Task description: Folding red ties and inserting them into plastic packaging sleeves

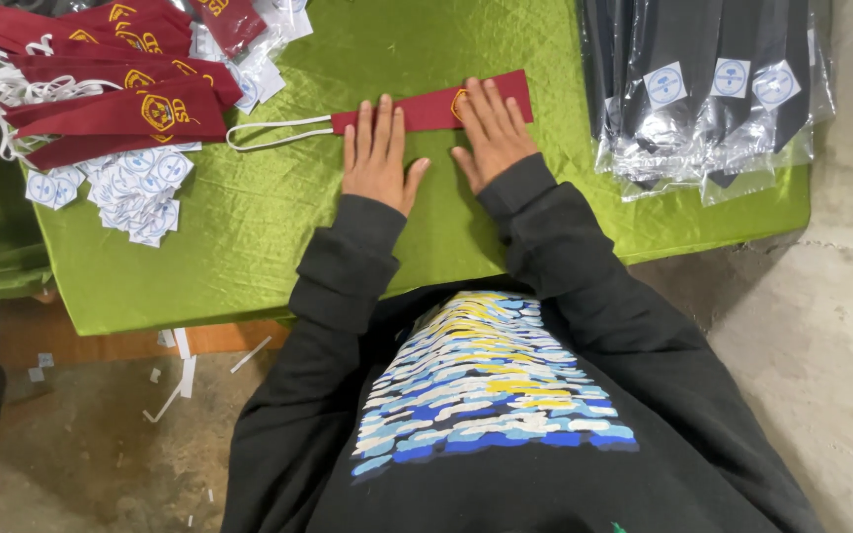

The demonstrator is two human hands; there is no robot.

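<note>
Both hands, left hand point(375, 158) and right hand point(491, 133), lie flat with open grip, pressing the maroon tie point(426, 109) against the green tabletop point(278, 247). The tie, directly under the fingers, looks light, soft and floppy. It is likely best taken by its long edges beside the fingertips.

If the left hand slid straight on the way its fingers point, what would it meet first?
The left hand lies flat on the maroon tie, fingers pointing away across the table. Past the tie's far edge there is only bare green cloth up to the picture's top edge, so the way looks free.
</note>
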